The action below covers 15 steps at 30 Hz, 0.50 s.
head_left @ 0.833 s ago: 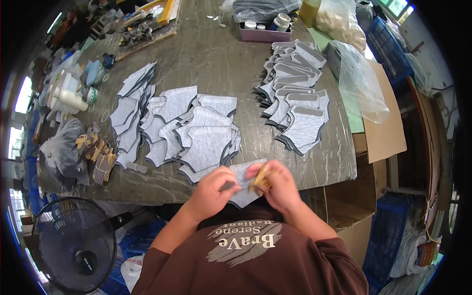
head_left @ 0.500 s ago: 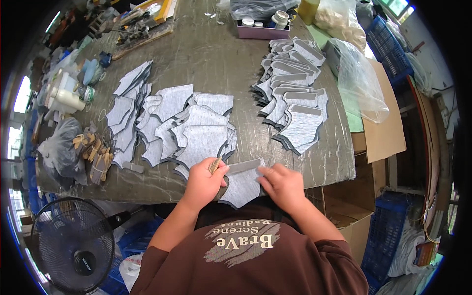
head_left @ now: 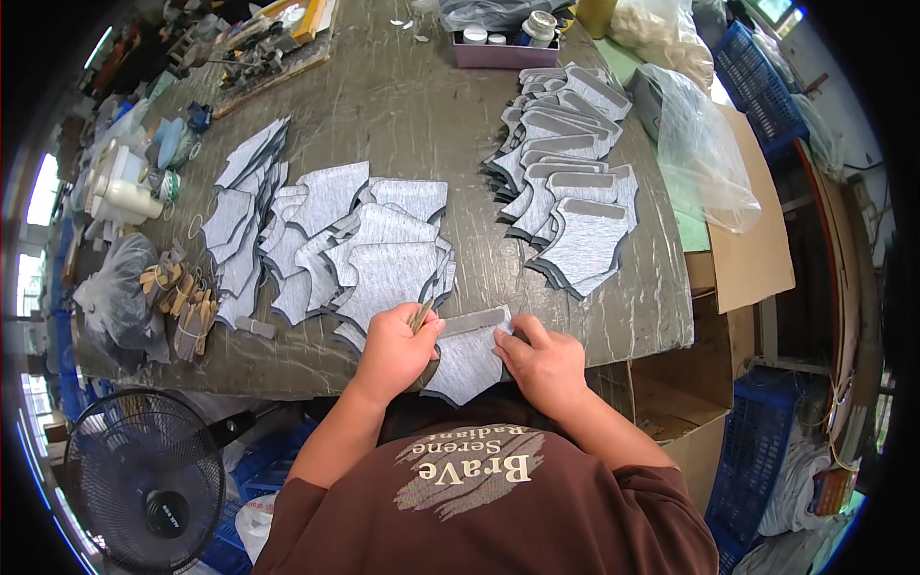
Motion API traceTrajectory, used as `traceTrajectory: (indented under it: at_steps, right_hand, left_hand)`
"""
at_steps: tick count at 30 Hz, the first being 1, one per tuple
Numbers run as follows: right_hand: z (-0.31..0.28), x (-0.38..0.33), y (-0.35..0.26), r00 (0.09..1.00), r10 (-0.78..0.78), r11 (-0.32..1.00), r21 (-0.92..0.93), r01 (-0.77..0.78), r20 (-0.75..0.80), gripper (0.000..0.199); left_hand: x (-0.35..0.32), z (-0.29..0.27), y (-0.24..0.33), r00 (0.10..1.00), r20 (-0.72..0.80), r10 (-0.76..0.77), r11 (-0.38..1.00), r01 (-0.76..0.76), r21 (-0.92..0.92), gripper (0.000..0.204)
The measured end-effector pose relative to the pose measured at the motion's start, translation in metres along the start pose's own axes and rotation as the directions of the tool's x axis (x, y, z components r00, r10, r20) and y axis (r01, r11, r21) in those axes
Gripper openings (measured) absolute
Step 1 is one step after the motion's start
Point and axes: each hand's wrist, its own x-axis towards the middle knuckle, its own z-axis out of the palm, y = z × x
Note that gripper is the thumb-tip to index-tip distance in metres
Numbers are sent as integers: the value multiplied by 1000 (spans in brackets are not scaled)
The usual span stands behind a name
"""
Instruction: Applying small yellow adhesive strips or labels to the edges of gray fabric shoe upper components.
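Note:
A light grey fabric piece [head_left: 466,366] with a pointed lower end lies at the table's near edge, partly overhanging it. Along its top edge runs a darker grey strip [head_left: 476,321]. My left hand [head_left: 395,347] is closed around a small bundle of thin brownish strips [head_left: 421,314], its thumb at the left end of the grey strip. With bent fingers and thumb, my right hand [head_left: 544,360] pinches the fabric piece's right edge near the strip's other end. Its fingertips are partly hidden.
Plain fabric pieces [head_left: 388,273] lie in overlapping piles ahead and left. At right is a pile of pieces with strips [head_left: 585,235]. Bundled strips [head_left: 196,321] and a loose strip [head_left: 255,327] lie left. A purple tray [head_left: 508,56] stands at the back; a fan [head_left: 144,479] is lower left.
My right hand has shifted slightly, its fingers now bent closer on the fabric's right edge. My left hand stays by the strip's left end. The whole view has moved slightly.

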Motion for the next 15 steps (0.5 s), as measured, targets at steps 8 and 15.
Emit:
traceTrajectory:
  at_steps: [8,15]
  right_hand:
    - [1,-2,1,1000,-22,1000,-10,22,3,19]
    - [6,-3,5,998,-62,998,-16,61,-13,19]
  left_hand:
    - [0,-2,3,999,0,-35,999,35,-34,11]
    - [0,2,0,1000,-12,12,1000,-12,7,11]
